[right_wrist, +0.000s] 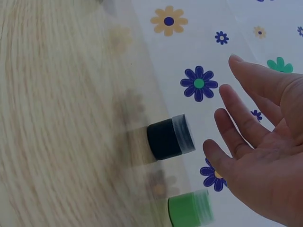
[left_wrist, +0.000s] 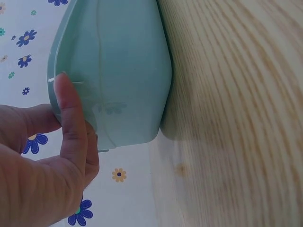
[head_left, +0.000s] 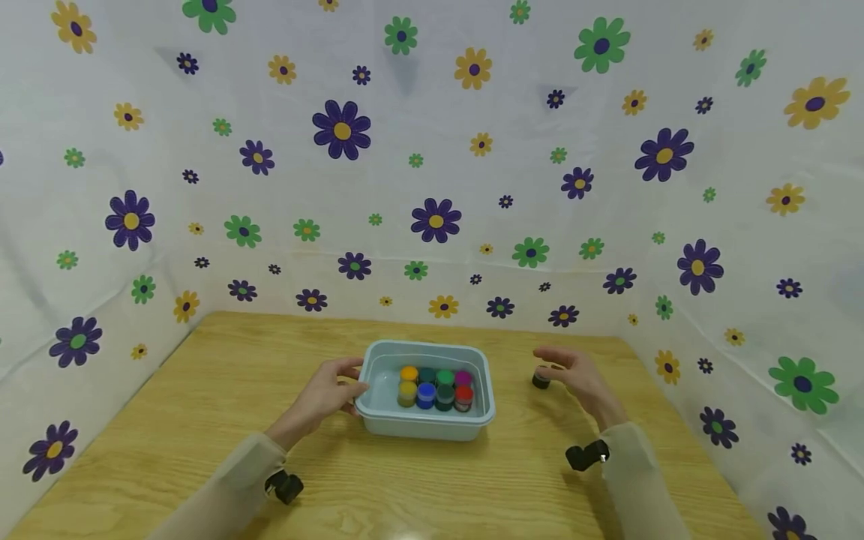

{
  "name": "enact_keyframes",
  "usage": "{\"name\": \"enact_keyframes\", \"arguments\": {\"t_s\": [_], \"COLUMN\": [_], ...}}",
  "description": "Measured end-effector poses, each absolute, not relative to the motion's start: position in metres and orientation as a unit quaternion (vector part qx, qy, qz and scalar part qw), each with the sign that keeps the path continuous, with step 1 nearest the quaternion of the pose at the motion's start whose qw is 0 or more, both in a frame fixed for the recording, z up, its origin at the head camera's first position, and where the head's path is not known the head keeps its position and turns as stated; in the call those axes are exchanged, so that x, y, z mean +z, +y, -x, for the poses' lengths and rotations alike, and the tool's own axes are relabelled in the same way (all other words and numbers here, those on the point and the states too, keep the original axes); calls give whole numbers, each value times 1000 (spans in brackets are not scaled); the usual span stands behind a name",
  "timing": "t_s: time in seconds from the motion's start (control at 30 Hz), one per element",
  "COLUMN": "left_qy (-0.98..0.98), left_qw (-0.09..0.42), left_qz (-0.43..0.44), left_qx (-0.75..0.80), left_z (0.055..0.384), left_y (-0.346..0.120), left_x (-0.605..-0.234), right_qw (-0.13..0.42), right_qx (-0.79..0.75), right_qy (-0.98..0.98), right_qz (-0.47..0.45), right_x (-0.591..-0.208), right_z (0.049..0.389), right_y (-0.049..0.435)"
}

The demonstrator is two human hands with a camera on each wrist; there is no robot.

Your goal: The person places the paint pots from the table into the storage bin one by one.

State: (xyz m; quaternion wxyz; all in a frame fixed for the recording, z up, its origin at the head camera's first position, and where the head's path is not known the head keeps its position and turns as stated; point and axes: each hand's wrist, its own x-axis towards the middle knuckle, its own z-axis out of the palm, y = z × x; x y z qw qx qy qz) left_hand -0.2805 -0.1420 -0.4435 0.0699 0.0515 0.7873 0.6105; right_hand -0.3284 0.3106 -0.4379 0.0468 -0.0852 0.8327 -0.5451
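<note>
A wooden table [head_left: 202, 420] is seen in the head view, walled on three sides by white cloth printed with flowers [head_left: 432, 150]. At lower centre a pale blue tub [head_left: 427, 424] holds paint pots [head_left: 435, 388], packed close together. The left hand [head_left: 327, 394] is laid against the tub's left wall, fingers bent around the rim. The right hand [head_left: 574, 375] is held with relaxed, spread fingers just over a dark pot [head_left: 541, 379] at centre right, apart from the tub. Bare table is left toward the lower edge and the left; the cloth wall stands near on the right, so little room is offered there.

In the left wrist view, the tub [left_wrist: 113, 71] fills the upper centre and the left hand [left_wrist: 42, 161] is pressed to its wall, thumb flat along it. A shove here could likely slide the tub or rattle the pots.

In the right wrist view, the dark pot [right_wrist: 169, 137] is shown at centre, with a green pot [right_wrist: 189, 210] at the bottom edge. The right hand [right_wrist: 265, 161] is open, gripping nothing. A careless sweep of the fingers [right_wrist: 234, 127] could probably knock either pot over or roll it toward the cloth wall.
</note>
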Motion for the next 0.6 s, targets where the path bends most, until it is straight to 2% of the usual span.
{"name": "enact_keyframes", "arguments": {"t_s": [0.6], "left_qy": [788], "left_qw": [65], "left_qz": [-54], "left_qx": [610], "left_z": [278], "left_y": [-142], "left_x": [-444], "right_qw": [74], "right_qx": [-508], "right_qy": [852], "right_qz": [109], "right_x": [-452], "right_z": [337], "right_y": [309]}}
